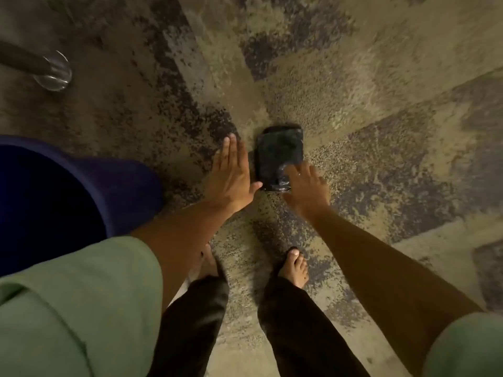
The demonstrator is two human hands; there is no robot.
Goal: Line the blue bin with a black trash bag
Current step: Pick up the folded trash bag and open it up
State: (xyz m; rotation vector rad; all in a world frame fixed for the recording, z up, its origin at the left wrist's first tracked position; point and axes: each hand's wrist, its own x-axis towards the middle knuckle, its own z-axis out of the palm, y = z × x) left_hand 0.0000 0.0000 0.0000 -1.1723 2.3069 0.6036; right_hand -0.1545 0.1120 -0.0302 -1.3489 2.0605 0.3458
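A folded black trash bag (280, 155) lies flat on the patterned carpet in front of my bare feet. My left hand (231, 174) hovers just left of it, fingers straight and together, thumb near the bag's lower left corner. My right hand (306, 186) is at the bag's lower right corner, fingers spread and touching or just over its edge; I cannot tell if it grips the plastic. The blue bin (114, 186) stands at the left, its dark open mouth facing up, apart from the bag.
A furniture leg resting in a clear glass cup (54, 73) stands at the upper left. My two bare feet (295, 268) are planted on the beige and purple carpet (381, 131) below the bag.
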